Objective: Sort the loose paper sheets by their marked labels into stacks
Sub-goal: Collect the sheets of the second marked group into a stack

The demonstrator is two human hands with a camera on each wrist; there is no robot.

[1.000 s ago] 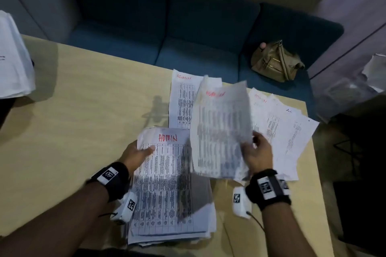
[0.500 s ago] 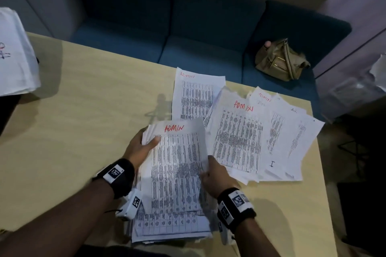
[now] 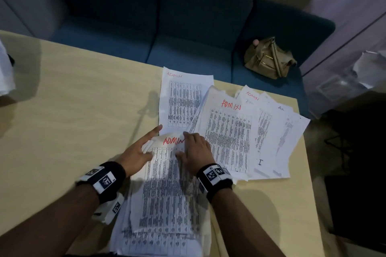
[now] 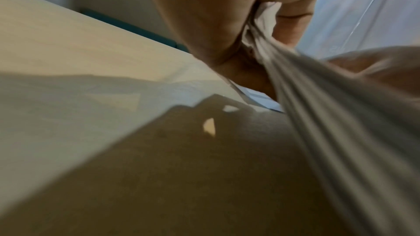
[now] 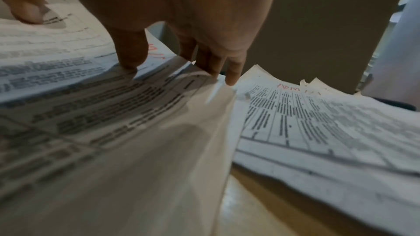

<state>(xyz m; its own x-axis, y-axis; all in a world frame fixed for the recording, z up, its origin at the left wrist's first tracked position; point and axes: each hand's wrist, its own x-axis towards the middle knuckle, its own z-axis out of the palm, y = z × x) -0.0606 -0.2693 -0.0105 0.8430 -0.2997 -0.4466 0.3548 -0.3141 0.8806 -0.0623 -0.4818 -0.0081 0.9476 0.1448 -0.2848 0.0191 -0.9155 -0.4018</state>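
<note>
A thick stack of printed sheets lies at the table's near edge, and its top sheet is marked ADMIN in red. My left hand pinches the stack's upper left corner, thumb above and fingers under the sheet edges. My right hand sits at the top sheet's upper right corner. Its fingers curl over that sheet's top edge and the thumb rests on its face. To the right lies a fanned pile of ADMIN sheets. One ADMIN sheet lies behind.
More white sheets fan out to the table's right edge. The wooden table runs off to the left, where another paper pile sits. Behind the table, a tan handbag rests on a blue sofa.
My right hand laid a lifted ADMIN sheet on the right pile, came back to the near stack's right edge, then slid up to the top sheet's upper right corner. The left hand stayed put.
</note>
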